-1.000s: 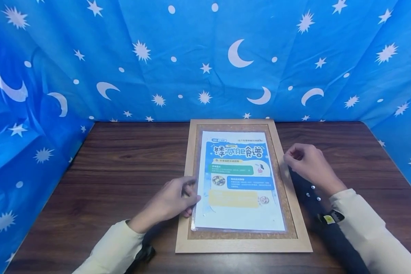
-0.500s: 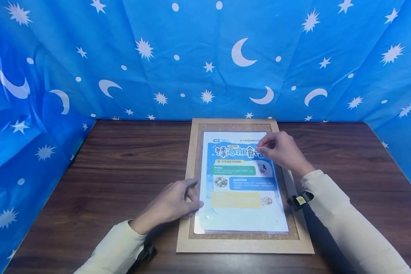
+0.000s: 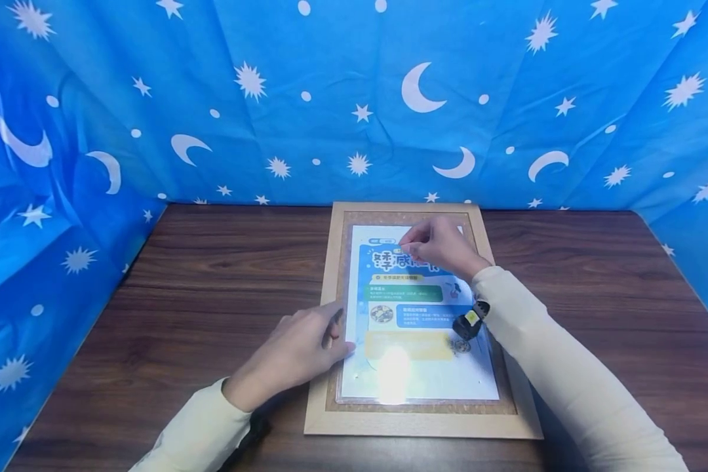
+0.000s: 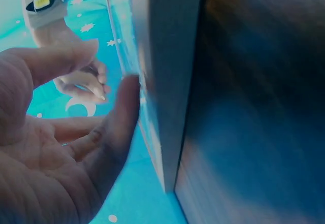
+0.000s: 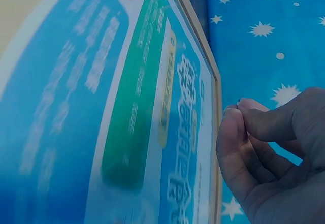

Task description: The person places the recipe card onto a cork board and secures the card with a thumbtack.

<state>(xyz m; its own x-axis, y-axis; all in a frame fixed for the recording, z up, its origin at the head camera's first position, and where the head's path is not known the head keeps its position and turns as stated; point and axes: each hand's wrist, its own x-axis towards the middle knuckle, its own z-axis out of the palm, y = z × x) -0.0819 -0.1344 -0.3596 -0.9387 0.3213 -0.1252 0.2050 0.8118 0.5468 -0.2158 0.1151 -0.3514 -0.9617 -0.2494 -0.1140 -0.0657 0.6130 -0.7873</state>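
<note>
A wood-framed cork board point(image 3: 419, 425) lies on the table, with a printed sheet point(image 3: 410, 295) in a clear cover on it. My left hand point(image 3: 297, 347) rests at the board's left edge, its thumb touching the sheet's edge. In the left wrist view the left hand's point(image 4: 40, 173) thumb and fingers are spread apart with nothing gripped. Above the sheet's top part, my right hand point(image 3: 445, 246) pinches something tiny. In the right wrist view a small dark tip, likely a thumbtack point(image 5: 238, 102), shows between the right hand's point(image 5: 274, 148) thumb and index finger; most of it is hidden.
The dark wooden table point(image 3: 212, 262) extends on both sides of the board. A blue curtain point(image 3: 330, 65) with moons and stars stands behind and at the sides. Glare whitens the sheet's lower part. A black wrist device point(image 3: 469, 322) hangs over the sheet's right side.
My right hand has moved left from the table beside the board to above the sheet's top. The small shiny tacks on the table are now out of sight. The left hand has stayed nearly still.
</note>
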